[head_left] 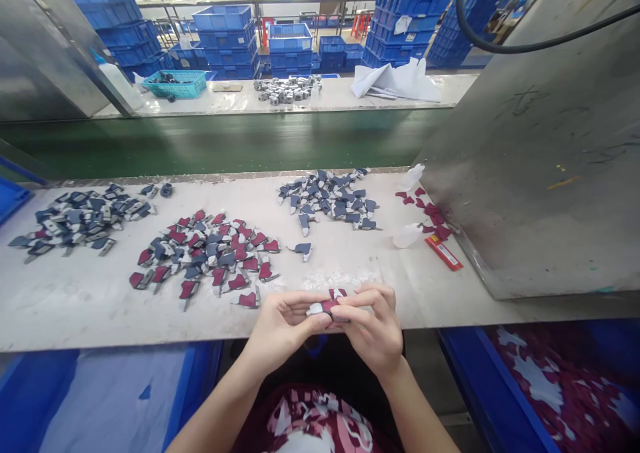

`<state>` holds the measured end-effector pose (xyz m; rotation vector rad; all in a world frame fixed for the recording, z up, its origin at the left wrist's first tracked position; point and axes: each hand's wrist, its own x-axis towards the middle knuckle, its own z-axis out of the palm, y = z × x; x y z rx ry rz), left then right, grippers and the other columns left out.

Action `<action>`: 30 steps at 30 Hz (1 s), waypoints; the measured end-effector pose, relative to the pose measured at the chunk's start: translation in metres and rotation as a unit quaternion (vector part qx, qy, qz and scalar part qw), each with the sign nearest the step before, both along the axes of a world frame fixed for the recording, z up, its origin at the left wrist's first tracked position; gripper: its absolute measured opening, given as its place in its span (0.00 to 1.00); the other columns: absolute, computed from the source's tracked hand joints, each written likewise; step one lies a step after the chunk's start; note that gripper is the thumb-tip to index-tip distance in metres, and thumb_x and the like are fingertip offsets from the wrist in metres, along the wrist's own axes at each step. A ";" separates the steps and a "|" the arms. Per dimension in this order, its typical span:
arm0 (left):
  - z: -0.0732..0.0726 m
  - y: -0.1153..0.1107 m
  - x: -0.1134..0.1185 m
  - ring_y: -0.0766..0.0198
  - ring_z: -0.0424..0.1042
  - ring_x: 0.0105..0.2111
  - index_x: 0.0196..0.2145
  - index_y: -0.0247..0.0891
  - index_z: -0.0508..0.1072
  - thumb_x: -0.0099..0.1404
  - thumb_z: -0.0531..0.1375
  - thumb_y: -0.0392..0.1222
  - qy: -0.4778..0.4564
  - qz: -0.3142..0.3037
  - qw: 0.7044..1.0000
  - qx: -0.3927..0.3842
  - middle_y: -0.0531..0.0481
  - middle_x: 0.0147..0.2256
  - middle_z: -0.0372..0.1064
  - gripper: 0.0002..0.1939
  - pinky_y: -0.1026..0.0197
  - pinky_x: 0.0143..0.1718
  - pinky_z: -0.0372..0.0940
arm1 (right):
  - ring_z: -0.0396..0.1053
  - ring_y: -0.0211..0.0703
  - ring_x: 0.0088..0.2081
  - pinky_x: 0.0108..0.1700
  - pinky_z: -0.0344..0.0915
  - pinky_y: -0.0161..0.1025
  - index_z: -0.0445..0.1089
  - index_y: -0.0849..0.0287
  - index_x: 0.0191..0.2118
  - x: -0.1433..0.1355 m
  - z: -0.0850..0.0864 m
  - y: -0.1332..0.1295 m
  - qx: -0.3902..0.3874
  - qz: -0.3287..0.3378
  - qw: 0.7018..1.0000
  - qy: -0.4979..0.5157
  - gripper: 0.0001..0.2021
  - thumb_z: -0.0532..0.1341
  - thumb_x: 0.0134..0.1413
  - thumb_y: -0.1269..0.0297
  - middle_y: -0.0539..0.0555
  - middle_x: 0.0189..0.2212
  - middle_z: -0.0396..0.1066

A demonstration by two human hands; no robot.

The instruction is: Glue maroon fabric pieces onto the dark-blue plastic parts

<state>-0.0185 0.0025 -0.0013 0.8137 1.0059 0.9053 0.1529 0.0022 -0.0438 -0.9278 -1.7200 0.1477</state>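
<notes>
Left hand point(280, 324) and right hand point(375, 327) both pinch a small maroon-and-light-grey part point(329, 306) by the white table's point(350, 266) near edge, loose pile of maroon, navy and grey parts point(213, 249) to its left.

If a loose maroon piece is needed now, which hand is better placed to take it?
Likely the right hand: it is nearer to the maroon pieces; the left hand is farther. Both hold one part.

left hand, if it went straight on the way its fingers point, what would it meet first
Most likely the small maroon-and-white part at the fingertips of the left hand, then the bare right hand, whose fingers also hold that part; depth there is hard to judge.
</notes>
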 end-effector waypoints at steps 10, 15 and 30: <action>0.004 0.004 0.004 0.48 0.83 0.35 0.36 0.33 0.83 0.47 0.76 0.46 -0.001 0.030 0.999 -0.018 0.42 0.34 0.83 0.20 0.50 0.40 0.79 | 0.70 0.49 0.45 0.44 0.72 0.51 0.70 0.49 0.49 -0.001 -0.010 0.002 -0.107 0.025 0.989 0.102 0.16 0.68 0.56 0.68 0.55 0.40 0.71; -0.004 0.009 0.001 0.47 0.82 0.36 0.38 0.33 0.83 0.49 0.76 0.46 0.016 0.010 1.000 -0.020 0.40 0.35 0.82 0.20 0.51 0.42 0.78 | 0.69 0.46 0.44 0.42 0.71 0.46 0.73 0.47 0.43 0.000 -0.011 0.002 -0.067 0.019 0.996 0.055 0.12 0.66 0.57 0.73 0.53 0.43 0.67; -0.013 0.012 0.002 0.48 0.82 0.35 0.37 0.32 0.83 0.46 0.76 0.50 0.036 0.024 0.999 -0.027 0.41 0.33 0.82 0.23 0.51 0.42 0.77 | 0.63 0.49 0.47 0.46 0.69 0.49 0.69 0.50 0.41 -0.002 -0.012 0.011 -0.057 0.041 0.994 -0.084 0.12 0.60 0.58 0.77 0.54 0.39 0.65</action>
